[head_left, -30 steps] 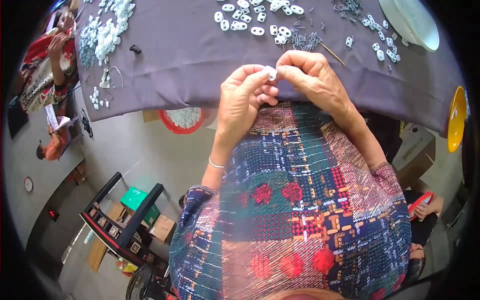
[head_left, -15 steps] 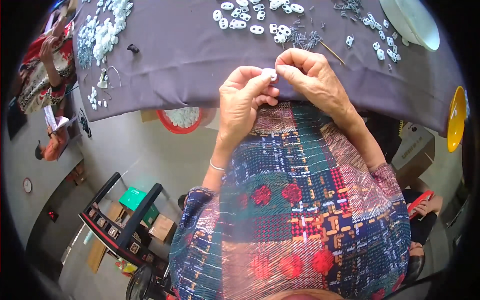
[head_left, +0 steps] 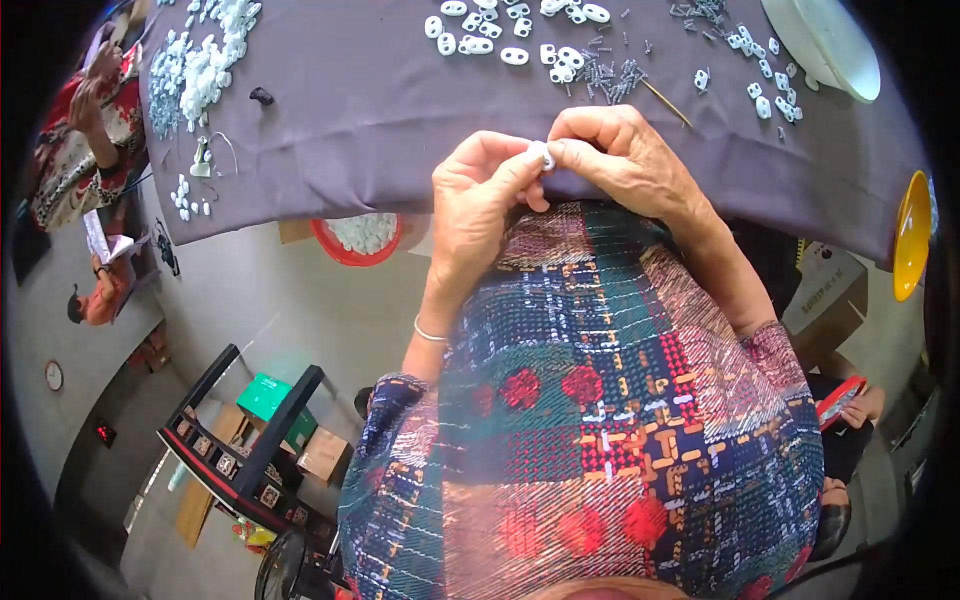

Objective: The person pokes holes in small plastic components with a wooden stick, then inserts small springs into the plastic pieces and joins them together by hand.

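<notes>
Just over the near edge of the cloth-covered table, my left hand (head_left: 474, 200) pinches a small white plastic piece with holes (head_left: 542, 155) between thumb and forefinger. My right hand (head_left: 632, 165) meets it from the right, thumb and forefinger pressed together against the piece. Anything tiny between those right fingertips is hidden. Beyond my hands lie several white two-hole plastic pieces (head_left: 514, 57) of the same kind. Beside them is a scatter of small grey pins (head_left: 618, 82), with a thin wooden stick (head_left: 665, 103) to the right.
Piles of small white parts (head_left: 210, 70) cover the table's far left. More white pieces (head_left: 765, 70) lie by a white bowl (head_left: 830, 45) at the far right. A red basin of white parts (head_left: 360, 250) stands below the table edge. A yellow dish (head_left: 910, 235) is right; other people sit nearby.
My right hand has dropped slightly, its fingertips now closer against the white piece. The piece looks turned a little in my left fingers.
</notes>
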A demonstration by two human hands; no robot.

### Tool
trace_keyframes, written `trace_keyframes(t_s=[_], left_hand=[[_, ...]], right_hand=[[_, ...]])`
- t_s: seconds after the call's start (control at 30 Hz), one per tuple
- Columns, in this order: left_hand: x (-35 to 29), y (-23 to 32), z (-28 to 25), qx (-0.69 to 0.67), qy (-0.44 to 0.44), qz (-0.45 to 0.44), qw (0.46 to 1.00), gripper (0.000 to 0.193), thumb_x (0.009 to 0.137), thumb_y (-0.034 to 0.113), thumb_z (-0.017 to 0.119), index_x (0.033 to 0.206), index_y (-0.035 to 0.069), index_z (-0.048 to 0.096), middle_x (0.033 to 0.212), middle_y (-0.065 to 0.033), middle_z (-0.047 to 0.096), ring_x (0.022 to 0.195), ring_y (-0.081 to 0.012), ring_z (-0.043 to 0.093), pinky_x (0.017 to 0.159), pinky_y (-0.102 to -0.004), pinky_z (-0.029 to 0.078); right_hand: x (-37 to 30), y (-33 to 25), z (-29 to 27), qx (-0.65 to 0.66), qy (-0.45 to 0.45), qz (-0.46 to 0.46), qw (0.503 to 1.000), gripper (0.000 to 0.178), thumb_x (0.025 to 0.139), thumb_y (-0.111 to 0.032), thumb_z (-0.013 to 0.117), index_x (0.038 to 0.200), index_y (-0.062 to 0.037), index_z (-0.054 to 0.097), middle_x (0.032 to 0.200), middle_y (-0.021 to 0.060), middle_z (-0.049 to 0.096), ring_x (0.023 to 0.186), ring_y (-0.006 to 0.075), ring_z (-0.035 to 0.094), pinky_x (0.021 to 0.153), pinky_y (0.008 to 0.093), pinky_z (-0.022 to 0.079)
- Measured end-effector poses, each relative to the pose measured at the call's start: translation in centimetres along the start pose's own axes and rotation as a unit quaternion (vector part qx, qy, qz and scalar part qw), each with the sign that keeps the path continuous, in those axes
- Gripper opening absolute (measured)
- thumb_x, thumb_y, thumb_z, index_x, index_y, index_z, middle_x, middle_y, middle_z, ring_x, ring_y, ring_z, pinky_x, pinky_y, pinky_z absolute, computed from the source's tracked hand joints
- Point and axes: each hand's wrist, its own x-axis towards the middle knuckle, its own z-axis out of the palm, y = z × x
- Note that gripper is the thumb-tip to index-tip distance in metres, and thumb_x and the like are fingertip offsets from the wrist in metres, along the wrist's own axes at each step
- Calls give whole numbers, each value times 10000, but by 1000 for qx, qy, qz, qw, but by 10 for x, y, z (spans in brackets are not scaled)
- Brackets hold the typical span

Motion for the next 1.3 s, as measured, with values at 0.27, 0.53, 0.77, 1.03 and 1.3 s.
trace_keyframes(t_s=[0.27,0.53,0.77,1.03,1.3], left_hand=[[4,-7,-2,-115,31,-30,992,105,855,64,584,932,-5,572,838,-92,619,661,-121,598,580,-233,514],[2,-4,-3,-108,19,-46,993,103,858,72,578,920,-10,577,825,-86,623,685,-127,614,601,-235,520],[-5,-6,-7,-60,-11,-48,997,109,855,56,576,905,-40,586,806,-96,630,689,-125,610,627,-231,517],[-9,-7,-4,-72,-41,-70,994,101,853,45,579,896,-46,581,804,-103,628,692,-124,600,647,-237,513],[-9,-8,-2,-90,-25,-64,994,86,848,34,580,892,-40,583,795,-114,631,689,-139,617,650,-253,531]], right_hand=[[0,0,15,-181,127,-141,965,239,735,-68,644,942,-2,542,802,47,520,676,123,515,617,262,435],[0,7,18,-219,125,-193,948,247,709,-20,638,946,-5,573,869,85,561,751,187,574,652,293,485],[0,2,3,-180,40,-199,962,226,708,-37,656,930,-45,620,899,59,591,741,145,560,561,255,462],[-3,1,-7,-165,-28,-201,965,220,698,-13,668,914,-42,637,899,59,595,765,139,571,559,244,481],[-3,5,-7,-131,-8,-192,972,240,695,-36,676,931,-30,636,901,70,591,804,158,574,615,259,493]])
